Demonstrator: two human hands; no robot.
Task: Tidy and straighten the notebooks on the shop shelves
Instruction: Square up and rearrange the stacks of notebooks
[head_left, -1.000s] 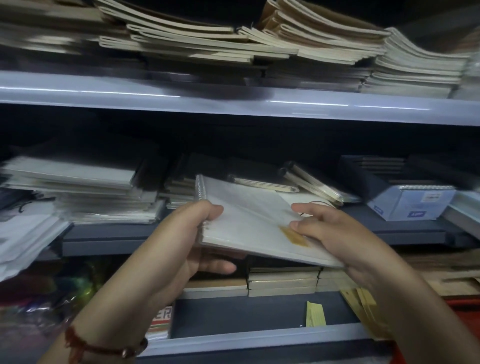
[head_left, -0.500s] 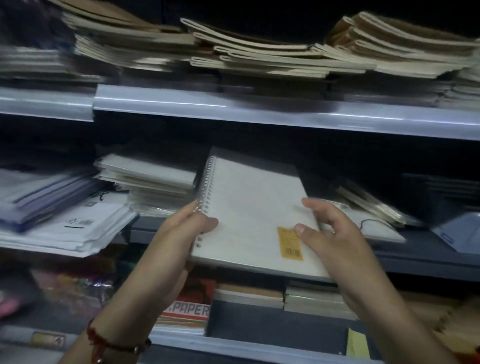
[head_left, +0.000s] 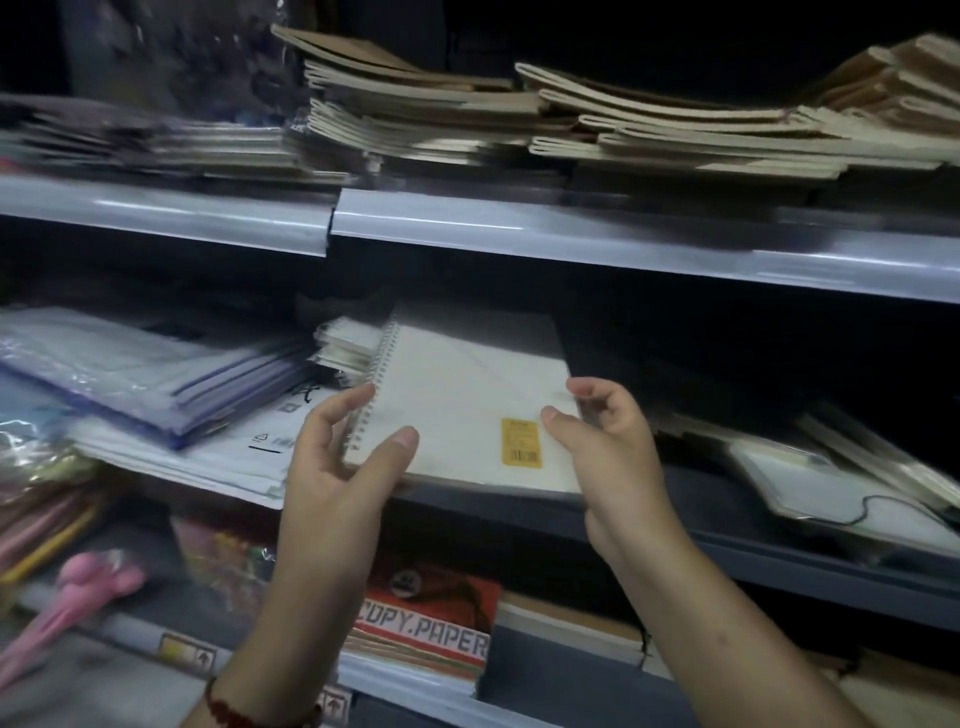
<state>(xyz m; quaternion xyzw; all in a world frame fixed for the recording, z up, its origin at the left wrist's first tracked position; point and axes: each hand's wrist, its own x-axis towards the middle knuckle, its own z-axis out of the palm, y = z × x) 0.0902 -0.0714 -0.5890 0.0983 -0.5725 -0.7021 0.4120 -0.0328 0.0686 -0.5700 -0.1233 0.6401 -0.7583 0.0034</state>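
Observation:
A white spiral notebook (head_left: 467, 400) with a yellow price sticker lies tilted over the front of the middle shelf (head_left: 779, 561). My left hand (head_left: 348, 452) holds its spiral edge, thumb on the cover and fingers beneath. At the right edge my right hand (head_left: 602, 431) pinches it near the sticker. Behind the notebook's far left corner sits a small stack of spiral notebooks (head_left: 345, 345). More notebooks (head_left: 841, 467) lie slanted on the middle shelf at the right.
Kraft-covered notebooks (head_left: 571, 124) are piled unevenly on the top shelf (head_left: 571, 234). Plastic-wrapped folders (head_left: 156, 384) fill the middle shelf's left side. Below are a red copy paper pack (head_left: 431, 623), brown notebooks (head_left: 571, 623) and pink pens (head_left: 88, 587).
Both hands carried the spiral notebook left and up along the middle shelf, in toward the small stack. The view swung left, and the grip on both edges stayed the same.

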